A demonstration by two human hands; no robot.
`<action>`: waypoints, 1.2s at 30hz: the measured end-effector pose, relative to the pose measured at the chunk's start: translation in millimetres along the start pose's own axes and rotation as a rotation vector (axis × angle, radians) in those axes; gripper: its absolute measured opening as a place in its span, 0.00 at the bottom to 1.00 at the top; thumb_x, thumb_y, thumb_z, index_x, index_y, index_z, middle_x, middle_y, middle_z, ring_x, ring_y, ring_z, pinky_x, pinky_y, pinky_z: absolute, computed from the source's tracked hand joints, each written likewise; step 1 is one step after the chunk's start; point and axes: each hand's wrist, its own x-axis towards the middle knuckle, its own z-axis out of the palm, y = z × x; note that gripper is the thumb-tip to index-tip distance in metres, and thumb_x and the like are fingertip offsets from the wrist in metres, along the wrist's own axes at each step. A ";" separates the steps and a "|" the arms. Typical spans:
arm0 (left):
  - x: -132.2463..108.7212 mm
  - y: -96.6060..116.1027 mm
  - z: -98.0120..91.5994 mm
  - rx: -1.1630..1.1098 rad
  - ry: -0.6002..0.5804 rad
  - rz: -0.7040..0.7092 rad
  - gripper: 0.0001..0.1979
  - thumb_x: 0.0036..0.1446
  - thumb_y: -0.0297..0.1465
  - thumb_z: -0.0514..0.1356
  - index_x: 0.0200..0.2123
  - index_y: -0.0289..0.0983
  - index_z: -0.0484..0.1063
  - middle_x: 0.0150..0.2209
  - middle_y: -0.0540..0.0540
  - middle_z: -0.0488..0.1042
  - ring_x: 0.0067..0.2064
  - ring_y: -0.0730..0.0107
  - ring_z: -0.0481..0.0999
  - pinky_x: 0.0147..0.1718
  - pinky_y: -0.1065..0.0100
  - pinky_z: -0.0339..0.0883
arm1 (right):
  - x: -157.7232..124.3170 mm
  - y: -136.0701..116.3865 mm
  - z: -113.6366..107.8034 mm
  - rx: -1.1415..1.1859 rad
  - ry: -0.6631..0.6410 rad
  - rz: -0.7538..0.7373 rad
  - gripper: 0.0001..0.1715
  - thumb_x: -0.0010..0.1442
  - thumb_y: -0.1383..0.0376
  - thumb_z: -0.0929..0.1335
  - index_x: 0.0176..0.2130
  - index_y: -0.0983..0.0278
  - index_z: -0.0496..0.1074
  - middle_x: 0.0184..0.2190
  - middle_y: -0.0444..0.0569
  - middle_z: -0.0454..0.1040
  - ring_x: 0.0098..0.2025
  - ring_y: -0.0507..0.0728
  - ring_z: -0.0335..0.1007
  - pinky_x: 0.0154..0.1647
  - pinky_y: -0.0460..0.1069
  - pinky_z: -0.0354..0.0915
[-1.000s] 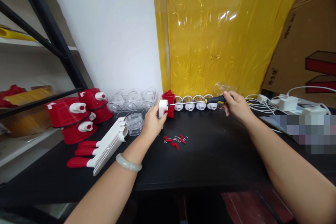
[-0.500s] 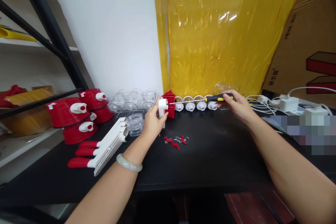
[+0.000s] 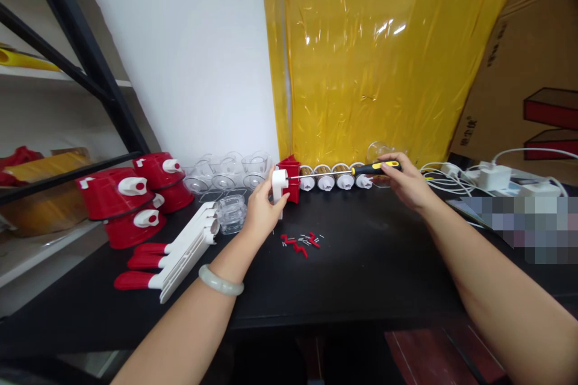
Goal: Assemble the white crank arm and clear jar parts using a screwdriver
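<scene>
My left hand point(image 3: 265, 204) grips a white plastic part point(image 3: 279, 180) upright above the table. Closed round the black and yellow handle of a screwdriver point(image 3: 372, 168) is my right hand point(image 3: 403, 180). The screwdriver lies nearly level, its long shaft pointing left, and its tip meets the white part's right side. Whether a screw sits at the tip is too small to tell. Behind the white part stands a red plastic piece point(image 3: 292, 177). Small red levers point(image 3: 300, 249) and several thin screws point(image 3: 304, 241) lie on the table below my hands.
On the left are red housings point(image 3: 120, 189) with white knobs and white parts with red handles point(image 3: 187, 252). Clear plastic cups point(image 3: 232, 171) and white-ended cylinders point(image 3: 326, 180) line the back of the black table point(image 3: 352, 289). White chargers and cables point(image 3: 494, 177) lie at right.
The screwdriver handle and my right hand have shifted very slightly, with the handle turned a little in my fingers. My left hand keeps its hold on the white part. The whole view has drifted slightly.
</scene>
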 end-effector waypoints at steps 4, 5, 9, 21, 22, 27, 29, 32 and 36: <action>-0.4 -2.9 0.8 -0.015 0.006 0.004 0.35 0.55 0.29 0.64 0.65 0.38 0.61 0.49 0.40 0.77 0.45 0.59 0.77 0.49 0.59 0.71 | -2.7 -6.8 -1.7 -0.152 -0.035 -0.022 0.23 0.52 0.45 0.72 0.38 0.58 0.68 0.30 0.46 0.77 0.31 0.59 0.77 0.37 0.54 0.72; -0.7 -3.5 1.2 -0.009 0.001 0.006 0.35 0.55 0.29 0.64 0.65 0.38 0.61 0.49 0.40 0.77 0.45 0.59 0.77 0.49 0.59 0.71 | -3.5 -9.1 -1.9 -0.183 -0.036 -0.030 0.23 0.53 0.44 0.71 0.35 0.59 0.68 0.26 0.45 0.76 0.29 0.58 0.76 0.36 0.54 0.71; -2.3 -3.0 2.9 -0.021 -0.028 0.010 0.35 0.55 0.30 0.64 0.66 0.38 0.60 0.47 0.40 0.77 0.43 0.59 0.77 0.43 0.61 0.72 | -5.6 -14.9 -2.3 -0.362 0.016 0.002 0.26 0.58 0.42 0.66 0.24 0.59 0.64 0.12 0.42 0.66 0.17 0.54 0.64 0.26 0.50 0.64; -1.2 -0.4 1.3 0.006 0.013 0.035 0.36 0.55 0.31 0.65 0.66 0.38 0.60 0.46 0.41 0.77 0.44 0.59 0.77 0.47 0.60 0.71 | 0.8 -1.3 1.7 0.056 -0.023 0.038 0.21 0.51 0.51 0.72 0.39 0.56 0.65 0.36 0.44 0.75 0.34 0.57 0.77 0.38 0.55 0.74; -1.0 -0.8 0.9 0.007 0.017 0.035 0.36 0.55 0.30 0.65 0.66 0.38 0.60 0.47 0.41 0.77 0.45 0.59 0.77 0.48 0.60 0.71 | -0.2 -3.0 1.7 0.053 -0.031 0.037 0.22 0.50 0.48 0.73 0.39 0.56 0.65 0.34 0.44 0.75 0.33 0.57 0.77 0.38 0.55 0.73; -1.2 -0.7 0.5 0.011 -0.009 0.034 0.36 0.56 0.31 0.65 0.66 0.38 0.59 0.47 0.41 0.77 0.43 0.61 0.76 0.46 0.60 0.72 | -3.7 -11.3 -1.1 -0.138 -0.068 0.020 0.26 0.54 0.40 0.68 0.30 0.58 0.64 0.15 0.40 0.67 0.19 0.54 0.67 0.26 0.51 0.67; -1.6 0.7 0.9 0.004 -0.019 0.042 0.36 0.56 0.32 0.65 0.66 0.37 0.59 0.46 0.40 0.77 0.43 0.60 0.76 0.43 0.62 0.73 | -3.8 -12.3 -1.8 -0.259 -0.033 0.043 0.28 0.58 0.39 0.65 0.26 0.59 0.63 0.11 0.40 0.62 0.15 0.53 0.61 0.21 0.50 0.62; -2.0 3.8 1.0 -0.002 -0.004 0.052 0.35 0.56 0.32 0.65 0.66 0.38 0.60 0.46 0.41 0.76 0.43 0.61 0.75 0.39 0.65 0.73 | -2.2 -10.7 -0.3 -0.303 0.067 0.070 0.28 0.58 0.40 0.64 0.25 0.60 0.64 0.13 0.42 0.64 0.16 0.53 0.63 0.21 0.50 0.63; -2.2 5.7 0.3 -0.005 0.002 0.047 0.35 0.56 0.32 0.65 0.66 0.39 0.59 0.46 0.42 0.75 0.43 0.62 0.75 0.39 0.65 0.74 | 0.8 -6.5 3.0 0.023 0.070 0.052 0.19 0.52 0.48 0.71 0.36 0.57 0.66 0.34 0.45 0.76 0.34 0.57 0.77 0.32 0.52 0.73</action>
